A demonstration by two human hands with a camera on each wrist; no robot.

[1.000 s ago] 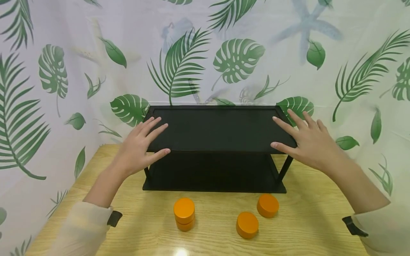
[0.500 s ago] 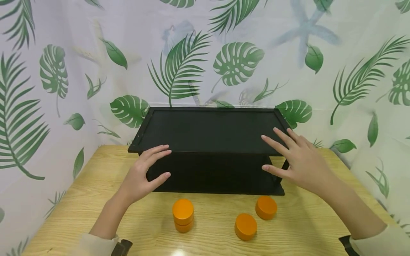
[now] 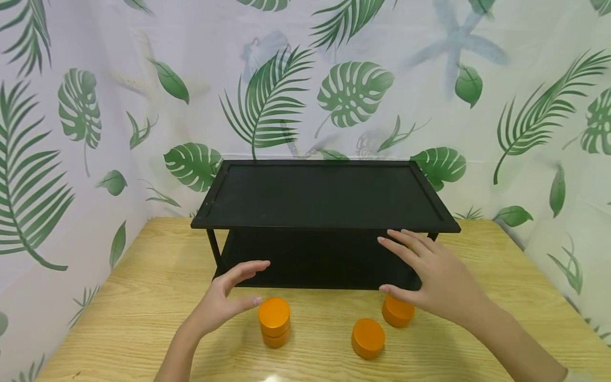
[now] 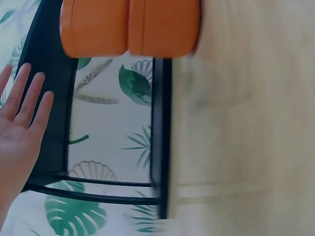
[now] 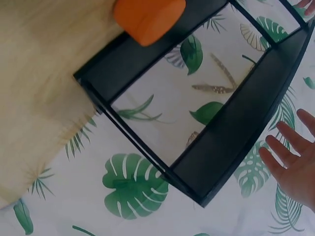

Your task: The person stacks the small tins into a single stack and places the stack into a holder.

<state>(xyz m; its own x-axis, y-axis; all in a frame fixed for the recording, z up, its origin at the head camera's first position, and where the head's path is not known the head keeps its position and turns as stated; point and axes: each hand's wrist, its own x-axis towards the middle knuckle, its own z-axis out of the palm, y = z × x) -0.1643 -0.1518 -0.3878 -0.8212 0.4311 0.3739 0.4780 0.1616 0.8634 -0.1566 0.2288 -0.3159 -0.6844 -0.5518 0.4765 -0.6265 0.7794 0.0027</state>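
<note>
My left hand [image 3: 220,301] is held with fingers stretched and thumb apart, beside a stack of two squat orange cylinders [image 3: 274,317]. In the head view its thumb tip comes close to the upper one, and nothing is in the grasp. The left wrist view has the same stack [image 4: 130,27] at its top edge. My right hand [image 3: 436,278], fingers spread and holding nothing, overlaps the front of a black two-tier rack [image 3: 324,196]. Its thumb partly covers another orange cylinder [image 3: 397,313]. One more orange cylinder [image 3: 368,338] stands nearer the front.
The rack stands toward the back of a light wooden table [image 3: 167,260], its upper board raised on thin posts above a lower board [image 3: 315,265]. A white leaf-patterned cloth [image 3: 353,95] hangs behind and along the sides.
Both hands have left the ends of the rack's upper board and come down and inward, toward the orange cylinders. Rack and cylinders stay in place.
</note>
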